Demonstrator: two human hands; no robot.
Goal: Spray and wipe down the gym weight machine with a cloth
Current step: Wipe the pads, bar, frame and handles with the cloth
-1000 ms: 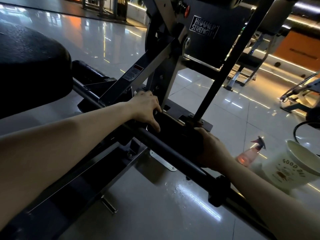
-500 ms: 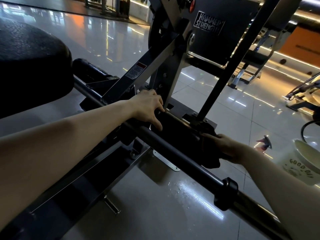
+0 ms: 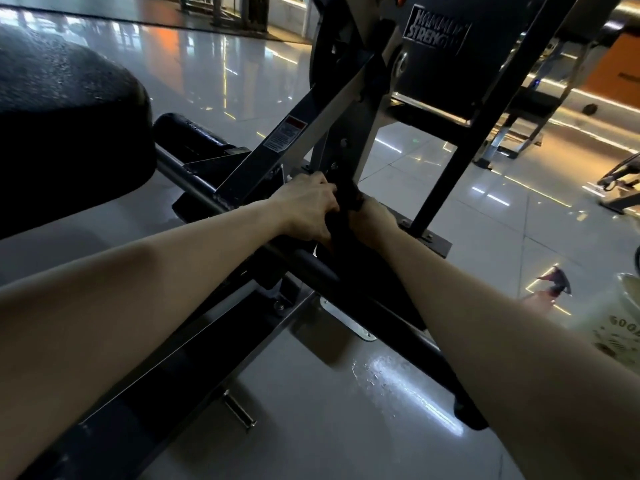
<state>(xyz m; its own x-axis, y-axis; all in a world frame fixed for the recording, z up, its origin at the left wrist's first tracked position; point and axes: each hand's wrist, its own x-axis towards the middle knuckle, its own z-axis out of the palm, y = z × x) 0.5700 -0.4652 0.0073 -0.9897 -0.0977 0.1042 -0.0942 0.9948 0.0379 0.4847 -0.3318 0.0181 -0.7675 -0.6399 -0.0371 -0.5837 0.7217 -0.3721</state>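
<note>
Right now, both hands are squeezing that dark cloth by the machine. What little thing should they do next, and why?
Probably rub the dark cloth up the upright frame post just above it. The left hand and right hand pinch the cloth against the bottom of that post, and the spray bottle sits on the floor unused, so wiping seems to be under way.

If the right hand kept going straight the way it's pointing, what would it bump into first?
Most likely the dark cloth bunched between both hands; the right hand already touches it. Just past that stands the machine's upright post, with the left hand close alongside. Depth is hard to judge in this dim view.
</note>
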